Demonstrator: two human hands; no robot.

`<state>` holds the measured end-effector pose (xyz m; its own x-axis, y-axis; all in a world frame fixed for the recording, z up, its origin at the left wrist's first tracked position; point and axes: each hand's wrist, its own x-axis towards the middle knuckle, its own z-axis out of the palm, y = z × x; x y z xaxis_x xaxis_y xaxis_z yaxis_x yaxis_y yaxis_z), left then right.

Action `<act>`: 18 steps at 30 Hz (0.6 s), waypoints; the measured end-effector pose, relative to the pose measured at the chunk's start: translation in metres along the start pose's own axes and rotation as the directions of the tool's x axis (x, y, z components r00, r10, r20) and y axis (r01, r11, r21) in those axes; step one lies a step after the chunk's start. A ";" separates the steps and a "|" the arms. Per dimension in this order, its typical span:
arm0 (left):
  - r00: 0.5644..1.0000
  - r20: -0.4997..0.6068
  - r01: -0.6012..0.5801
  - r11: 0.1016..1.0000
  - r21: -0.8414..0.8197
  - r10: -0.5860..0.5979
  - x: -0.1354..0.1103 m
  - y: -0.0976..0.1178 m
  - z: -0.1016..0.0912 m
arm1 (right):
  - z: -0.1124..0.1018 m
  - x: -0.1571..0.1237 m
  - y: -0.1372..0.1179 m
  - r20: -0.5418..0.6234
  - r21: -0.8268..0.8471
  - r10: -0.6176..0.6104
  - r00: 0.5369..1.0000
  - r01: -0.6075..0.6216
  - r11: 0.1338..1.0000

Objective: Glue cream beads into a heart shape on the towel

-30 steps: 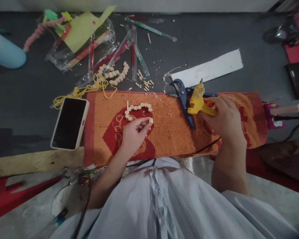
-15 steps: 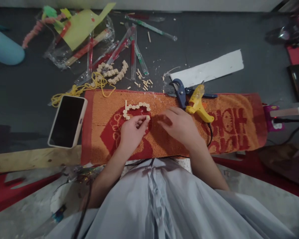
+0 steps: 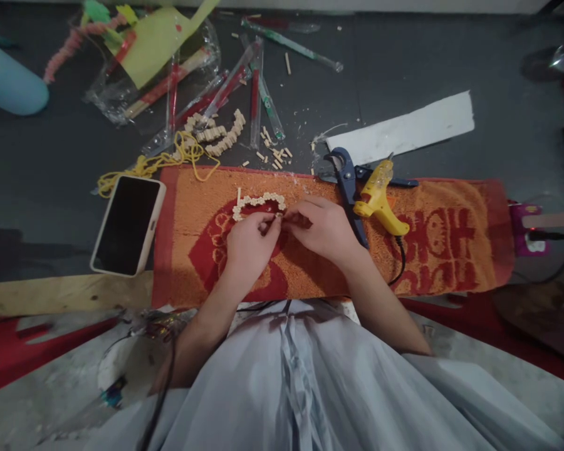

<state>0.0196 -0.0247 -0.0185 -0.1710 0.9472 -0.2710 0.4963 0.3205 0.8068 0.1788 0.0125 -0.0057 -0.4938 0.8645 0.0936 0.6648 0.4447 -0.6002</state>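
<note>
My left hand is closed in a pinch on a small pale wooden piece, mostly hidden by the fingertips. Against those fingertips, my right hand brings its thumb and fingers together; what they grip is too small to make out. Just beyond the left hand, a curved chain of short wooden stick pieces lies on the orange and red towel, one stick jutting up at its left end. Right of my right hand rest a yellow glue gun and a dark blue cutter.
A phone lies at the towel's left end, near tangled yellow string. Behind are more joined wooden pieces, loose cut bits, plastic-wrapped chopsticks, a white strip and a blue bottle.
My right hand has moved left until its fingertips meet those of my left hand at the small wooden piece. The view has shifted slightly.
</note>
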 end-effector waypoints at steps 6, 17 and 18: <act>1.000 0.003 -0.028 0.981 0.194 0.028 -0.002 0.012 -0.006 | 0.011 -0.004 0.004 -0.050 -0.025 0.037 0.998 -0.038 0.999; 0.995 0.096 -0.079 0.897 0.436 0.041 -0.002 0.023 -0.012 | 0.022 -0.006 0.009 -0.126 -0.010 0.013 0.992 -0.015 1.000; 0.994 0.107 -0.079 0.877 0.474 0.031 -0.003 0.025 -0.012 | 0.023 -0.007 0.010 -0.133 -0.007 0.009 0.991 -0.010 1.000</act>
<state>0.0218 -0.0192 0.0087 -0.0633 0.9516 -0.3006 0.8521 0.2083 0.4802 0.1759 0.0059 -0.0303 -0.4089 0.8919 0.1932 0.6736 0.4378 -0.5955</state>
